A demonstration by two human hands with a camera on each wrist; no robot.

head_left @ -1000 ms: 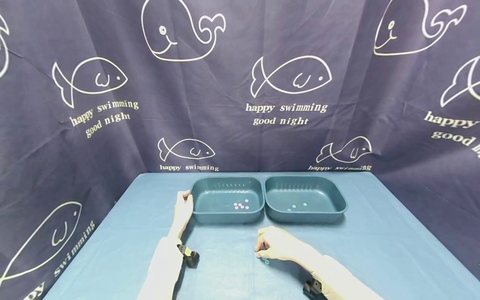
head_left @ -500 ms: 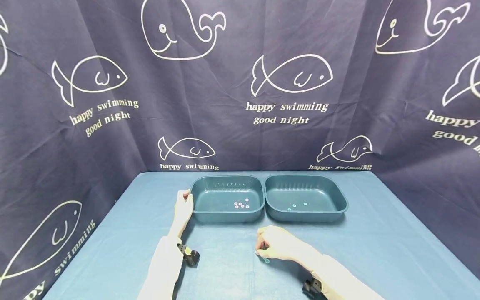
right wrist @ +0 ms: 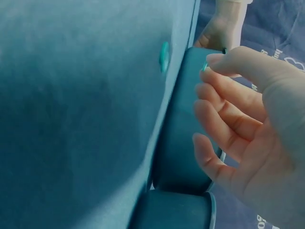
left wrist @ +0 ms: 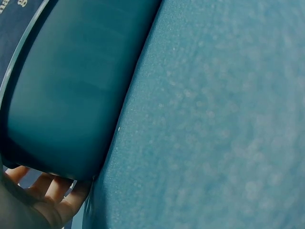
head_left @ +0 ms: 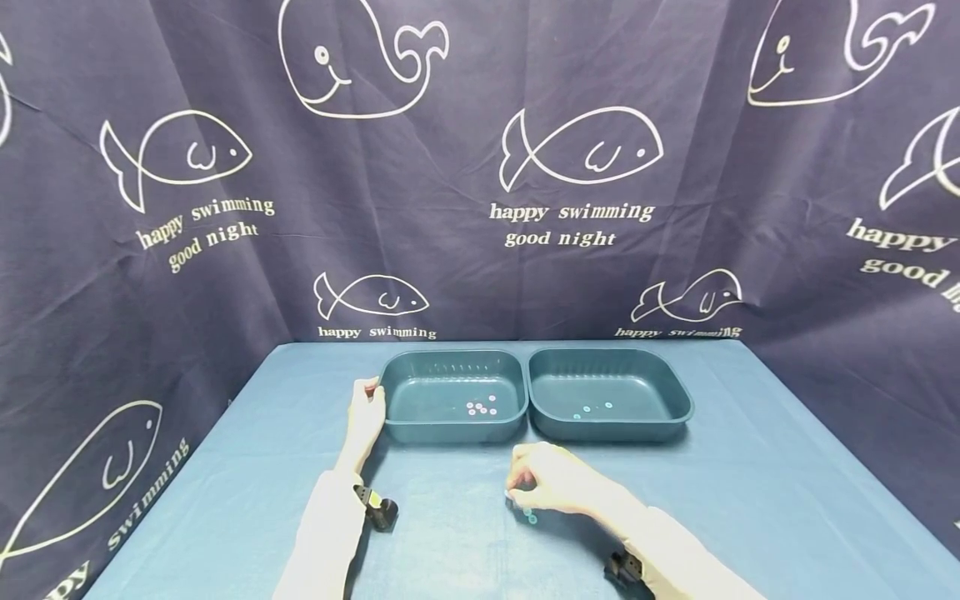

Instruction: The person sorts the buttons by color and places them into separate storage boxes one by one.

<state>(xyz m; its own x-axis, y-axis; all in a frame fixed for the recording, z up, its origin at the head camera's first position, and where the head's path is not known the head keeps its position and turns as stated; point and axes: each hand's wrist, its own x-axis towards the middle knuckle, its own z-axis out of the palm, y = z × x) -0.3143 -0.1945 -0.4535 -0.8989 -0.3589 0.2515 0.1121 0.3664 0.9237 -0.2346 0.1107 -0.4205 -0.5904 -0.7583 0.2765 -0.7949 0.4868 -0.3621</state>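
Observation:
Near the middle of the table, my right hand (head_left: pixel 551 479) pinches a small teal button (right wrist: pixel 205 67) between thumb and forefinger, its other fingers loosely bent. Just below that hand lie a couple more teal buttons (head_left: pixel 532 518); one teal button (right wrist: pixel 164 57) shows close up in the right wrist view. My left hand (head_left: pixel 366 412) holds the left end of the left blue-green bin (head_left: pixel 453 432), and its fingers (left wrist: pixel 57 188) meet the end wall in the left wrist view. Several pink buttons (head_left: pixel 482 409) lie inside this bin.
A second blue-green bin (head_left: pixel 611 430) stands close beside the first on the right, with several teal buttons (head_left: pixel 587 409) on its floor. A blue cloth (head_left: pixel 442 533) covers the table. Behind it hangs a dark curtain (head_left: pixel 465 250) with fish drawings.
My right hand has risen a little and moved slightly away from me with the pinched button, uncovering more of the teal buttons below it. My left hand stays at the bin.

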